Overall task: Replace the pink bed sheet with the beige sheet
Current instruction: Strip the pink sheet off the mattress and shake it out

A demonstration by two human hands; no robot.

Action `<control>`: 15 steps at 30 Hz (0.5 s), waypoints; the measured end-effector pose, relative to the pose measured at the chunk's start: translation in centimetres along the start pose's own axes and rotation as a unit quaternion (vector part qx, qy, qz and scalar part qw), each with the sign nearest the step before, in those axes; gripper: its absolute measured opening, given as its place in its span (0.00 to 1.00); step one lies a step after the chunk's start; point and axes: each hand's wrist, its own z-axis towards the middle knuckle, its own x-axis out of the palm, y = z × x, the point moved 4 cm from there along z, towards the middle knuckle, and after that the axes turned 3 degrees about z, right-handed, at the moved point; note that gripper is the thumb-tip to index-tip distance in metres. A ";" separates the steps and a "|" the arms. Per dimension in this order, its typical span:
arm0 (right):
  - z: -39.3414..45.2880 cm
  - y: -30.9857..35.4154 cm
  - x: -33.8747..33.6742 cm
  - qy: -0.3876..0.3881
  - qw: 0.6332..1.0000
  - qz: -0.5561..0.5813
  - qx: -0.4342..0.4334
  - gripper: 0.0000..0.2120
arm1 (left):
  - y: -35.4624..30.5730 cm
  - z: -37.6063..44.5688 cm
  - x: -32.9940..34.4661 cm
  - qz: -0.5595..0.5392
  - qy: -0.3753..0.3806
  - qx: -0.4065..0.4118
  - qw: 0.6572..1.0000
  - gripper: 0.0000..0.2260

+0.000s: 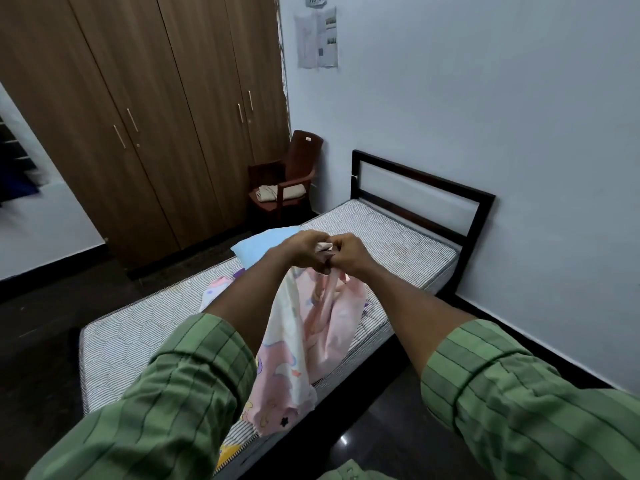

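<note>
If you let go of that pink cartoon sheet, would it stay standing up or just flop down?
Probably flop. The pink cartoon-printed bed sheet hangs in loose folds below the left hand and right hand that pinch its top edge, so it looks soft, not stiff. It seems light, since fingertips alone hold it up. Its lower end already lies crumpled on the striped quilted mattress.

You stand in a plain bedroom: a single bed (408,216) with a bare striped mattress (381,237) and black headboard, a tall wooden wardrobe (138,116), a brown plastic armchair (294,168) in the corner.
</note>
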 end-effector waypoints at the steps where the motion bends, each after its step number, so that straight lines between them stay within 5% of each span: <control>1: 0.1 0.2 0.1 0.010 1.000 -0.006 -0.003 0.05 | -0.1 0.0 0.0 0.030 0.008 -0.004 1.000 0.27; 6: 0.4 -0.9 -0.5 0.012 0.973 -0.226 0.043 0.06 | 0.7 -1.4 -2.3 0.120 -0.111 -0.067 0.984 0.10; 8: 0.0 -1.7 -0.7 0.013 0.953 -0.292 0.076 0.07 | 0.9 -1.7 -3.3 0.165 -0.170 -0.092 0.967 0.10; 15: -1.3 -5.1 -3.0 0.004 0.940 -0.300 0.165 0.14 | 4.8 -3.1 -5.0 0.155 -0.203 -0.273 0.927 0.06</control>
